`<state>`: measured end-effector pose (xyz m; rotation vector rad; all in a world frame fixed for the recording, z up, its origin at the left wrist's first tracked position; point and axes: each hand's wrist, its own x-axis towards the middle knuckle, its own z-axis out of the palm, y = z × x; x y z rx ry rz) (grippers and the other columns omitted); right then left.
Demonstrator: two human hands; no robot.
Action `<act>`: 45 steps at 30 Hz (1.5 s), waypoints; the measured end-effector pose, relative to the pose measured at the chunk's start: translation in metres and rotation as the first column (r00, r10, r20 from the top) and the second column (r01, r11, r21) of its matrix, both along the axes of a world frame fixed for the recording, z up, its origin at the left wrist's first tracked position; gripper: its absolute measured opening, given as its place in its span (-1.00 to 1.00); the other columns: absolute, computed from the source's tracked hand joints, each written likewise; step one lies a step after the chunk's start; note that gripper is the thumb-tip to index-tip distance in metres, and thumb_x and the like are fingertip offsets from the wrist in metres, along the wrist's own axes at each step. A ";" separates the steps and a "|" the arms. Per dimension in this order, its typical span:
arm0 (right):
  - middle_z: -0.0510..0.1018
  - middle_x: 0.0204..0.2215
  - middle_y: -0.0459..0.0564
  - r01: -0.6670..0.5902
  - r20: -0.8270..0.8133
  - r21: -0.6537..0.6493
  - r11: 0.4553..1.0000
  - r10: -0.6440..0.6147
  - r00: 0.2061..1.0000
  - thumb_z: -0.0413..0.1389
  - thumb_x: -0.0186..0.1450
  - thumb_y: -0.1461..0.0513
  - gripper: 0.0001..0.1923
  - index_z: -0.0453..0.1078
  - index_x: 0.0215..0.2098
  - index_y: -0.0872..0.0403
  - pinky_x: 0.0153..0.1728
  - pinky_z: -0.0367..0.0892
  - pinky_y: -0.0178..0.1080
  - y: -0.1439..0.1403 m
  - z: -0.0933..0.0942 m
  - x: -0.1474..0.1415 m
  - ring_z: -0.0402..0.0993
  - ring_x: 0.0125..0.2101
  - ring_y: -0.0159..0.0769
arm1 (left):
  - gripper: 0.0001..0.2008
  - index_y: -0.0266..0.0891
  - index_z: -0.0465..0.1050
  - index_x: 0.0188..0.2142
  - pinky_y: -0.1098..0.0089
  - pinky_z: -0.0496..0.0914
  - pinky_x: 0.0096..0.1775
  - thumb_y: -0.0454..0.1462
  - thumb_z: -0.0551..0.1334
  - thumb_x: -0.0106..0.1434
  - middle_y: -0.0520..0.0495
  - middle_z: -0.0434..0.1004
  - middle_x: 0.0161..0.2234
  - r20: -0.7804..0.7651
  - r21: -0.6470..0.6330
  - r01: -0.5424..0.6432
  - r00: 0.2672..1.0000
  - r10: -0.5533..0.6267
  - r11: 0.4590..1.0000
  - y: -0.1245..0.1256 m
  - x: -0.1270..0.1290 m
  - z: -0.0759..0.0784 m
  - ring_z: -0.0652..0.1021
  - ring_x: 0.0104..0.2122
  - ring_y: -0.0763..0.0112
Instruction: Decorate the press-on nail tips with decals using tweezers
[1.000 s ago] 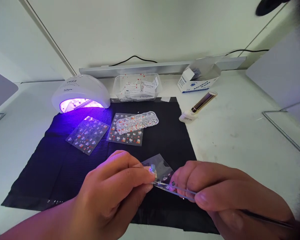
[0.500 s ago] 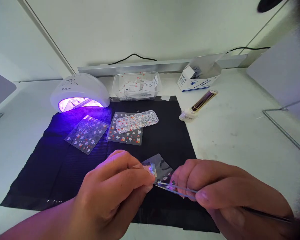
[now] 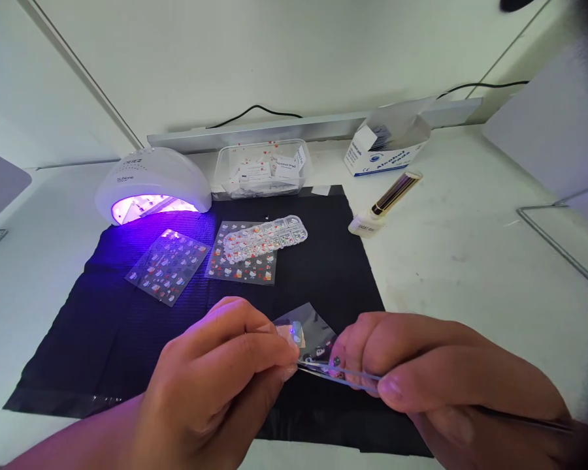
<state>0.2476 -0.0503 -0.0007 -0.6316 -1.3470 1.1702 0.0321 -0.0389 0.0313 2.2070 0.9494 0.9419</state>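
A small clear sticker sheet (image 3: 310,339) hovers low over the black mat (image 3: 127,333), pinched at its left edge by the left hand (image 3: 225,378), while the right hand (image 3: 445,385) grips thin tweezers (image 3: 357,374) touching it, on the white surface (image 3: 470,261).

Bright, even white light across my worktop (image 3: 470,261), shadows soft. UV lamp (image 3: 153,185) glows violet, spilling purple onto the black mat (image 3: 127,326) and my left hand (image 3: 215,385). Glare on the clear sticker sheet (image 3: 310,329). Wide-angle bending at the edges, dark vignette top right. My right hand (image 3: 451,378) is slightly soft.
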 end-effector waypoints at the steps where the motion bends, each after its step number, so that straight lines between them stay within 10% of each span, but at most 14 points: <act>1: 0.52 -0.50 -0.02 -0.001 -0.006 -0.013 1.000 0.001 1.000 0.17 0.34 0.21 -0.82 0.64 -0.21 -0.06 -0.46 0.49 -0.20 -0.001 -0.001 0.000 0.50 -0.45 -0.24 | -0.76 -0.29 0.47 -0.18 0.51 0.49 -0.36 -0.56 0.23 0.22 -0.03 0.48 -0.34 0.000 -0.003 0.000 1.000 0.000 1.000 0.000 0.000 0.000 0.50 -0.38 0.50; 45: 0.57 -0.41 0.02 -0.043 0.083 0.005 0.999 0.042 0.996 0.14 0.35 0.24 -0.80 0.60 -0.14 -0.09 -0.42 0.54 -0.19 0.005 0.001 0.011 0.56 -0.40 -0.21 | -0.81 -0.26 0.52 -0.26 0.60 0.39 -0.50 -0.52 0.25 0.18 0.02 0.49 -0.45 0.119 -0.224 -0.055 0.989 0.083 0.973 -0.002 0.005 0.001 0.49 -0.52 0.58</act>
